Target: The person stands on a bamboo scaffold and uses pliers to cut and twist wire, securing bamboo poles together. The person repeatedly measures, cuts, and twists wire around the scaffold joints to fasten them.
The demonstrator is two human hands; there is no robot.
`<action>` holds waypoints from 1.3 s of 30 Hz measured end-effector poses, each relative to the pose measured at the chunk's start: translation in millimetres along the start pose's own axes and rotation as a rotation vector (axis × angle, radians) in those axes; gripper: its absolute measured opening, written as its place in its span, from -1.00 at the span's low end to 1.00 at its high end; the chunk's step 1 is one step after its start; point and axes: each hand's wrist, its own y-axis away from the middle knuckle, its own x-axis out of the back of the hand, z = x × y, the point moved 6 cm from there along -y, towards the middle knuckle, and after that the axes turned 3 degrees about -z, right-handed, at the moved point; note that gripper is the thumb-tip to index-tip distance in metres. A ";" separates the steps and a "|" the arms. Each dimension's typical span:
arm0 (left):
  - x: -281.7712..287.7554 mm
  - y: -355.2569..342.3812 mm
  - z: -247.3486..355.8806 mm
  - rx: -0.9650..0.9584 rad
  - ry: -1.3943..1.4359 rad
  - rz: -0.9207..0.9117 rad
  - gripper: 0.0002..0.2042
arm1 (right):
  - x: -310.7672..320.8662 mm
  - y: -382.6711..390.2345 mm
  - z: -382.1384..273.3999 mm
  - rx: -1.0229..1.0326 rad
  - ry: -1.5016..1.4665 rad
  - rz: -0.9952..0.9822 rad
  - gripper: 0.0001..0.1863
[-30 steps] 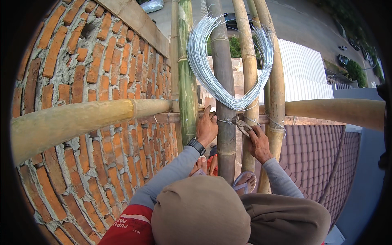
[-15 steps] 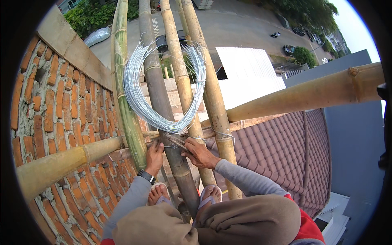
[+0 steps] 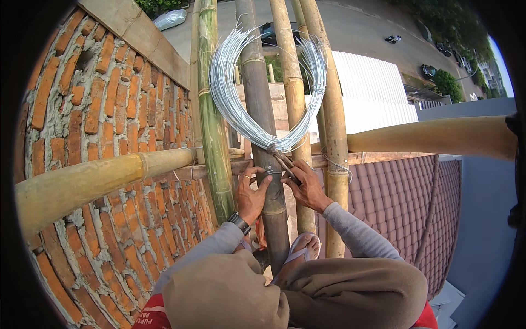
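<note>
A pair of pincers [image 3: 285,163] with a rusty brown finish is gripped in my right hand [image 3: 308,189]. Its head points up and left, over the dark bamboo pole [image 3: 259,118] and by the lower edge of a coil of silvery wire [image 3: 227,104]. My left hand [image 3: 251,196] rests at the left side of that pole, thumb on its surface and apart from the curled fingers; nothing shows between them. Between my hands, a thin wire tie [image 3: 270,170] crosses the dark pole where it meets a horizontal wooden beam [image 3: 238,166]. The coil hangs across several upright poles.
A green bamboo pole [image 3: 211,123] and tan poles [image 3: 335,131] stand to either side. Thick horizontal bamboo [image 3: 104,178] runs out left, with another [image 3: 433,136] at right. A rough brick wall [image 3: 115,93] rises at left; a tiled roof [image 3: 392,203] and a street [image 3: 356,27] lie below.
The view has swung so the poles and coil sit further right and higher. My left thumb has spread from the fingers, and the pincers now point more upward, near the coil's bottom.
</note>
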 end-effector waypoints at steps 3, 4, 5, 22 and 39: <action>1.8 5.7 22.0 -0.187 -0.181 0.054 -0.65 | -0.8 -3.1 -9.0 0.096 0.042 0.045 -0.77; 0.9 8.3 25.5 -0.214 -0.189 0.056 -0.62 | -1.8 -5.1 -10.7 0.107 0.060 0.038 -0.77; 0.8 11.2 29.0 -0.250 -0.191 0.068 -0.60 | -3.2 -7.4 -11.8 0.112 0.082 0.028 -0.77; 16.2 -12.4 35.9 -0.320 -0.279 0.045 -0.87 | -20.0 -28.1 -16.9 0.085 0.161 0.086 -0.71; 4.3 -13.9 36.9 -0.499 -0.544 0.137 -0.92 | -16.8 -30.7 -14.9 0.068 0.145 -0.026 -0.70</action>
